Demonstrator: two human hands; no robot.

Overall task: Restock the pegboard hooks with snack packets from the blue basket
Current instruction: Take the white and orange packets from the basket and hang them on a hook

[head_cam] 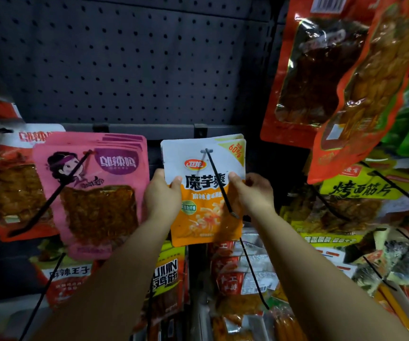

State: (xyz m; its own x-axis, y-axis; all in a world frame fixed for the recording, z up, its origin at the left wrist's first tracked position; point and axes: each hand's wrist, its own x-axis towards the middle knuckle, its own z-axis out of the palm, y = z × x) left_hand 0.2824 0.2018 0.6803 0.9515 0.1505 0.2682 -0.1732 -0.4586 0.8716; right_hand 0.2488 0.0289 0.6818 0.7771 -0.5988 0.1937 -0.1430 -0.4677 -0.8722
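Observation:
A white and orange snack packet (202,193) hangs on a black pegboard hook (219,183), whose rod passes through the hole at the packet's top. At least one more packet of the same kind sits behind it. My left hand (161,193) pinches the packet's left edge, thumb on the front. At the right edge my right hand (252,190) pinches it the same way. The grey pegboard (129,60) rises behind. The blue basket is not in view.
Pink packets (95,193) hang on a hook to the left, red ones (9,185) further left. Large red packets (321,77) hang at the upper right, yellow-labelled ones (361,193) below them. More packets and black hooks fill the rows underneath.

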